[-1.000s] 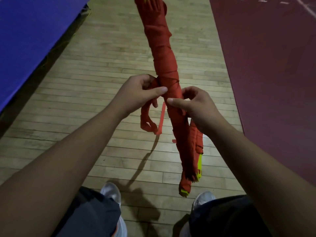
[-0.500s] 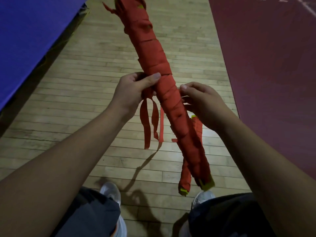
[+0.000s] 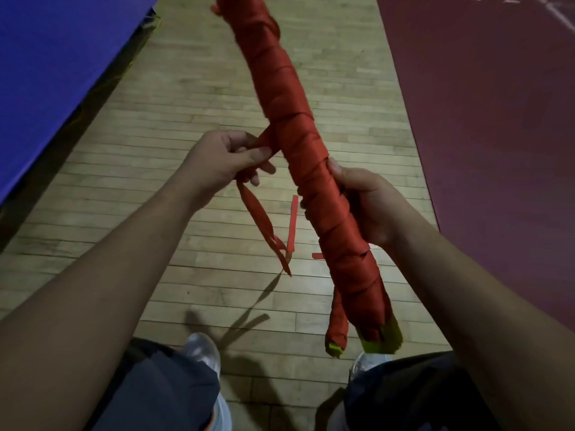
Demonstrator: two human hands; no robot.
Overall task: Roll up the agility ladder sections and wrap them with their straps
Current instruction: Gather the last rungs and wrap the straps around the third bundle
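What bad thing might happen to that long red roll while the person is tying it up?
The left hand pinches only a short bit of the strap; if it slips, the top wraps on the red roll may loosen. The right hand grips the roll at just one spot, so the long top part might tip or sag. A loose strap tail dangles below and might tangle or get trapped under the next turn.

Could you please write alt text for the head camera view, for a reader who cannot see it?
A person holds a long red rolled agility ladder bundle tilted over a wooden floor: the right hand grips its lower half, while the left hand pulls a loose red strap out to the side.
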